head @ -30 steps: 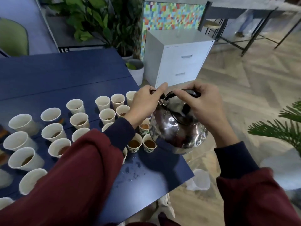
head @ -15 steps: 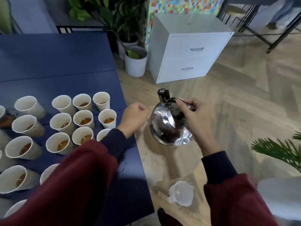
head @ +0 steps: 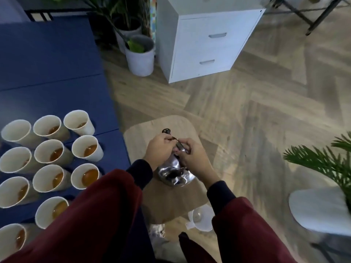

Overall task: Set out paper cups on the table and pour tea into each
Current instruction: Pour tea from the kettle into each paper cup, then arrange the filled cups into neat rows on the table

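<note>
Paper cups (head: 95,156): eleven on table (head: 47,63); kettle (head: 173,173): one.

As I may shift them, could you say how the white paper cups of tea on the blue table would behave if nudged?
The white paper cups probably tip easily, tapering to narrow bases; only partly filled, they likely feel light.

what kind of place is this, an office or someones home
Probably an office or shared workspace, though not certain. A white two-drawer filing cabinet stands on the wood-pattern floor, a long blue table holds many paper cups of tea as if for a group, and potted plants stand between them.
</note>
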A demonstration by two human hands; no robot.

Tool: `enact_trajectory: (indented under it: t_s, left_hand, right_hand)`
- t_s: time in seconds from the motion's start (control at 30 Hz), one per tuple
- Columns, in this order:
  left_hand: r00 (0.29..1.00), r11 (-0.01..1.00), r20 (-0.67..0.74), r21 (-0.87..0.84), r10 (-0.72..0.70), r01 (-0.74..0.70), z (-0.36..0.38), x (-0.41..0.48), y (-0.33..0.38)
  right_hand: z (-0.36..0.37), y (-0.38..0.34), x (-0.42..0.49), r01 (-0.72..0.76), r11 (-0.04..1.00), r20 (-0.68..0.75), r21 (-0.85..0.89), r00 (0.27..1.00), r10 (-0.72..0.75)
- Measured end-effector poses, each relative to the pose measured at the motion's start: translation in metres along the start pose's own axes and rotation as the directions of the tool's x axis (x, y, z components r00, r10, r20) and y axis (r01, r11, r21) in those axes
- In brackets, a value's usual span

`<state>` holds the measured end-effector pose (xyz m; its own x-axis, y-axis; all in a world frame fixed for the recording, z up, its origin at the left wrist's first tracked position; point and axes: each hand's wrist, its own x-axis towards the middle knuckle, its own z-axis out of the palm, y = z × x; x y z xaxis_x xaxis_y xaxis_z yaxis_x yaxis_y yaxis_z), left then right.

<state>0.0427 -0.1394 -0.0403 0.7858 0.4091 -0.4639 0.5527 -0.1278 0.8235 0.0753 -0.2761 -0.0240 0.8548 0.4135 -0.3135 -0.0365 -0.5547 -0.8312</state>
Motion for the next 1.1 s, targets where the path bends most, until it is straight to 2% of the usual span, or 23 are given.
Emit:
enact_trajectory:
  t_s: [0.3, 0.37, 0.53, 0.6, 0.67, 0.73, 0.83, 1.0, 1.1]
  left_hand:
    - [0.996, 1.0, 0.093, 0.012, 0.006, -0.007, -0.005, 0.011, -0.025]
    - [0.995, 1.0, 0.1, 0.006, 0.003, -0.004, -0.009, 0.008, -0.025]
    - [0.999, 1.0, 0.054, 0.007, 0.001, -0.001, -0.031, -0.001, -0.023]
    - [1.0, 0.999, 0.014, 0.038, 0.021, -0.022, -0.05, -0.009, -0.02]
    - [0.995, 0.996, -0.069, 0.06, 0.072, -0.068, -0.074, -0.015, -0.016]
    - [0.983, 0.994, -0.155, 0.073, 0.095, -0.085, -0.101, -0.023, -0.017]
    - [0.96, 0.993, -0.257, 0.049, 0.115, -0.106, -0.145, -0.036, -0.023]
    - [0.923, 0.988, -0.356, 0.109, 0.145, -0.113, -0.226, -0.062, -0.026]
    - [0.903, 0.971, -0.39, 0.219, 0.181, -0.099, -0.283, -0.072, -0.031]
  right_hand:
    - [0.006, 0.005, 0.006, -0.026, 1.0, -0.002, 0.008, 1.0, 0.026]
    - [0.007, 0.005, 0.007, -0.045, 0.998, -0.013, -0.038, 0.999, 0.045]
    - [0.017, -0.003, 0.009, -0.037, 0.967, -0.079, -0.254, 0.997, 0.018]
    - [0.027, -0.016, 0.01, -0.002, 0.938, -0.129, -0.347, 0.991, -0.046]
    - [0.044, -0.032, 0.014, 0.07, 0.934, -0.141, -0.349, 0.982, -0.126]
    - [0.066, -0.049, 0.017, 0.131, 0.946, -0.092, -0.295, 0.982, -0.165]
    - [0.099, -0.078, 0.017, 0.223, 0.921, 0.009, -0.319, 0.973, -0.232]
    - [0.138, -0.13, 0.018, 0.374, 0.822, 0.135, -0.429, 0.927, -0.351]
    - [0.16, -0.165, 0.027, 0.454, 0.77, 0.218, -0.448, 0.891, -0.399]
